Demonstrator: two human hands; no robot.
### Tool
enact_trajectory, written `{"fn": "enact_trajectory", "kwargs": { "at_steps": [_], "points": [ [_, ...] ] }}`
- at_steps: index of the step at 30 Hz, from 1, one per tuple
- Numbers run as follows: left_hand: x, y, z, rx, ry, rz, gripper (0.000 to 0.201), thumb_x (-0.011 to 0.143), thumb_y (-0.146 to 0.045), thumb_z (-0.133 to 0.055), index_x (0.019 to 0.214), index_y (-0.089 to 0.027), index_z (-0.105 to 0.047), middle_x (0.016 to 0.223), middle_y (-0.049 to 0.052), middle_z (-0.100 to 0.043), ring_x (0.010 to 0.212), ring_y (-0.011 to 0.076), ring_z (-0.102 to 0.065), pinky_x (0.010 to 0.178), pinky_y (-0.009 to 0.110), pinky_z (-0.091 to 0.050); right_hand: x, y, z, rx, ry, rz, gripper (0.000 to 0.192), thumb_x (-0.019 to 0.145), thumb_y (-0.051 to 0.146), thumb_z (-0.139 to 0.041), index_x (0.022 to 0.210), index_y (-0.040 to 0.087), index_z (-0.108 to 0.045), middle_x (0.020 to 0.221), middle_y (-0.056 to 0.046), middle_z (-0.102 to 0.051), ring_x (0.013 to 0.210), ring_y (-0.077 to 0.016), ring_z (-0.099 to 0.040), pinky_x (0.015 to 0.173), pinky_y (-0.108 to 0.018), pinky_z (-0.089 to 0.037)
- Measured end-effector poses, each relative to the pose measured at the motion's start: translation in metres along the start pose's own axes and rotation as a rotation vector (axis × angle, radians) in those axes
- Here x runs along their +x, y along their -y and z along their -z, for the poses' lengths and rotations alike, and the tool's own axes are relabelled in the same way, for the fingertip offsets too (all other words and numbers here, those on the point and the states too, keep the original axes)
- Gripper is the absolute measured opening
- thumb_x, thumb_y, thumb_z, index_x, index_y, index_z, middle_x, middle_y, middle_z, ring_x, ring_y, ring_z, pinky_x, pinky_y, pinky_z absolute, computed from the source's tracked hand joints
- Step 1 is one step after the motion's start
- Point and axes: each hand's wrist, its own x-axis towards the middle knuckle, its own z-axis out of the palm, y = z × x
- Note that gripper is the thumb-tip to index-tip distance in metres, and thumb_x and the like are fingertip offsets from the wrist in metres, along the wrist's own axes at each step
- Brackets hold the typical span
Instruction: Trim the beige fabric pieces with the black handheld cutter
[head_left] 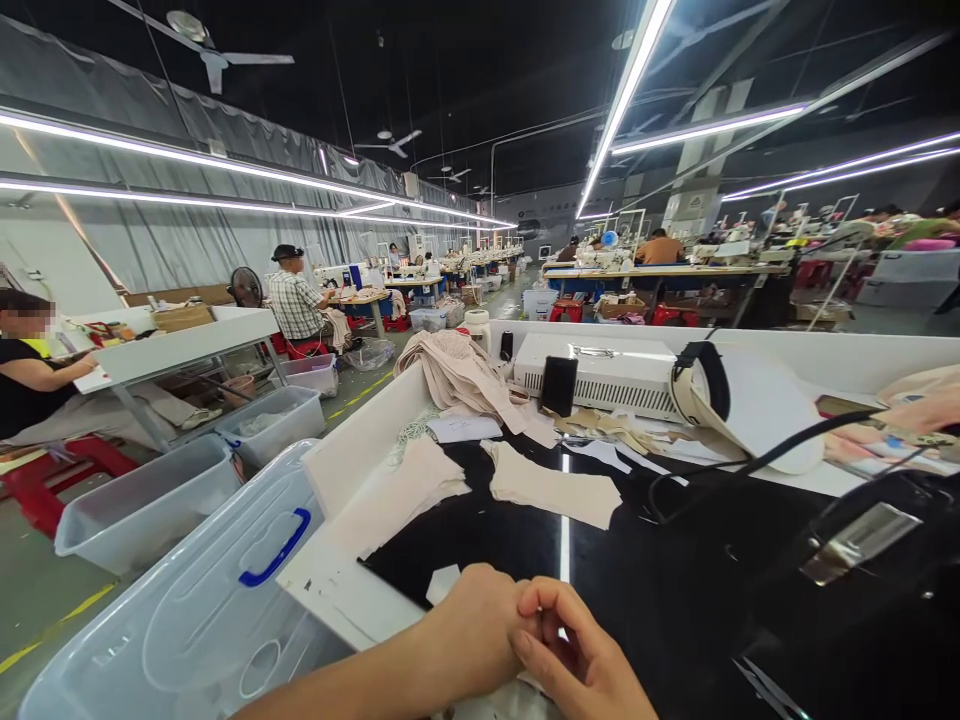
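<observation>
My left hand [480,625] and my right hand [574,645] meet at the front edge of a black tabletop [480,535]. The left one is closed, its fingertips hidden behind the back of the hand. Curled fingers of the right hand touch it, thumb and forefinger drawn together. Whether anything small lies between them I cannot make out. Just beyond the left hand is a small white piece [442,584]. Farther up lie a stack of cream fabric pieces [555,485] and a second cream stack [412,490] on the left.
Slim metal snips or tweezers [769,690] lie at lower right, near a dark machine [862,540] with a cable. Behind are draped cream fabric [465,375], a white vented box [600,375] and a black block [559,386]. A lidded plastic bin [217,600] stands left; co-workers sit beyond.
</observation>
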Motion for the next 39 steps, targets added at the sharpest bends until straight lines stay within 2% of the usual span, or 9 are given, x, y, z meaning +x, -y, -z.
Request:
{"fn": "enact_trajectory", "kwargs": {
  "at_steps": [4, 7, 13, 19, 24, 28, 31, 34, 39],
  "points": [
    [0.001, 0.001, -0.001, 0.012, -0.013, -0.009, 0.023, 0.101, -0.033, -0.06, 0.082, -0.021, -0.064, 0.085, -0.003, -0.073, 0.069, 0.018, -0.07, 0.051, 0.028, -0.029, -0.001, -0.002, -0.002, 0.029, -0.016, -0.02, 0.025, 0.073, 0.049, -0.071, 0.084, 0.026, -0.068, 0.087, -0.002, -0.063, 0.076, -0.0184, -0.055, 0.065, -0.028, -0.047],
    [0.002, 0.002, 0.0, -0.005, -0.002, 0.001, 0.018, 0.099, -0.032, -0.063, 0.084, -0.022, -0.066, 0.086, -0.004, -0.074, 0.07, 0.0172, -0.071, 0.049, 0.027, -0.028, -0.001, -0.002, -0.002, 0.029, -0.014, -0.019, 0.026, 0.072, 0.047, -0.07, 0.088, 0.026, -0.069, 0.088, -0.002, -0.062, 0.077, -0.0191, -0.057, 0.066, -0.028, -0.049],
    [0.001, 0.004, -0.004, -0.024, -0.01, 0.011, 0.012, 0.097, -0.034, -0.065, 0.089, -0.025, -0.069, 0.09, -0.006, -0.075, 0.072, 0.0158, -0.071, 0.051, 0.025, -0.03, 0.0, -0.009, -0.004, 0.002, -0.014, 0.008, 0.028, 0.072, 0.045, -0.068, 0.093, 0.027, -0.071, 0.086, -0.001, -0.06, 0.079, -0.0194, -0.059, 0.071, -0.029, -0.05],
    [0.002, 0.003, -0.006, -0.031, 0.054, 0.035, 0.013, 0.097, -0.034, -0.064, 0.093, -0.024, -0.071, 0.087, -0.004, -0.076, 0.073, 0.0178, -0.07, 0.055, 0.024, -0.034, 0.001, -0.019, -0.011, -0.009, -0.051, -0.029, 0.03, 0.07, 0.042, -0.066, 0.094, 0.026, -0.07, 0.086, -0.001, -0.058, 0.082, -0.0207, -0.058, 0.071, -0.03, -0.05],
    [0.008, 0.003, -0.014, -0.023, 0.076, 0.043, 0.009, 0.095, -0.028, -0.063, 0.094, -0.023, -0.07, 0.08, -0.001, -0.073, 0.072, 0.0184, -0.069, 0.059, 0.022, -0.04, 0.0, -0.024, -0.016, 0.022, -0.103, -0.045, 0.027, 0.07, 0.044, -0.066, 0.09, 0.026, -0.069, 0.087, -0.001, -0.056, 0.078, -0.0194, -0.055, 0.068, -0.029, -0.048],
    [0.013, 0.001, -0.018, 0.007, 0.131, 0.023, 0.007, 0.094, -0.022, -0.062, 0.094, -0.022, -0.069, 0.082, 0.0, -0.071, 0.07, 0.0193, -0.067, 0.055, 0.023, -0.039, 0.001, -0.023, -0.018, 0.04, -0.106, -0.046, 0.027, 0.071, 0.047, -0.068, 0.087, 0.025, -0.063, 0.082, 0.0, -0.052, 0.073, -0.0181, -0.051, 0.061, -0.027, -0.044],
    [0.018, -0.003, -0.015, 0.035, 0.177, -0.005, 0.005, 0.089, -0.016, -0.064, 0.09, -0.02, -0.067, 0.086, 0.002, -0.069, 0.069, 0.0207, -0.066, 0.051, 0.025, -0.037, 0.003, -0.017, -0.02, -0.038, -0.112, -0.049, 0.03, 0.071, 0.049, -0.07, 0.082, 0.026, -0.056, 0.079, 0.002, -0.051, 0.071, -0.0174, -0.05, 0.059, -0.027, -0.041],
    [0.021, -0.007, -0.01, 0.061, 0.197, -0.007, 0.013, 0.083, -0.009, -0.066, 0.092, -0.018, -0.067, 0.094, 0.004, -0.068, 0.072, 0.0229, -0.067, 0.05, 0.026, -0.037, 0.004, -0.01, -0.02, -0.157, -0.143, -0.048, 0.032, 0.069, 0.048, -0.073, 0.078, 0.026, -0.052, 0.082, 0.001, -0.054, 0.077, -0.0189, -0.052, 0.066, -0.027, -0.043],
    [0.021, -0.007, -0.006, 0.069, 0.247, 0.021, 0.016, 0.074, -0.008, -0.077, 0.084, -0.018, -0.069, 0.082, 0.002, -0.069, 0.066, 0.0221, -0.066, 0.05, 0.026, -0.035, 0.006, -0.011, -0.013, -0.015, -0.031, -0.083, 0.04, 0.067, 0.053, -0.078, 0.08, 0.025, -0.052, 0.081, 0.002, -0.051, 0.072, -0.0165, -0.047, 0.064, -0.028, -0.041]
  ]
}}
